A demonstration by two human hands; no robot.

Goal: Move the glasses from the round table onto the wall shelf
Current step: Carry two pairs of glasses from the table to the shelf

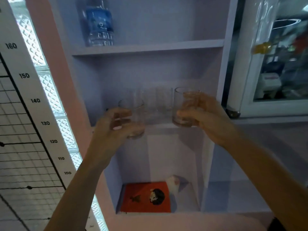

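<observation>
Both my hands are up at mid-frame in front of the wall shelf point(150, 126), each w/ a clear glass. My left hand point(111, 129), left of centre, is wrapped round the left glass point(133, 119): fingers curled across its front, thumb side behind, base of the glass showing below my fingers. It sits a bit lower in the frame than the other one, its base below the shelf's front edge, so it's not resting on the board.

My right hand point(205, 115), right of centre, grips the right glass point(185, 107) from the right side, fingers round its lower half. That glass is upright, its base about level w/ the shelf edge; can't tell if it's touching the board or just above it.

Betw. the two, further back on the same shelf, more glasses point(160, 105) stand in a row, blurry, count unclear.

Top of frame, one shelf up: a water bottle point(100, 22) w/ blue label, upright at the left end. Bottom centre, lowest compartment: a red book point(146, 199) lying flat, w/ a pale object just beside its upper right corner, too blurred to name. Left edge of frame: a height chart point(33, 100) w/ numbers 100–160. Upper right: a glass-door fridge point(275, 64).
</observation>
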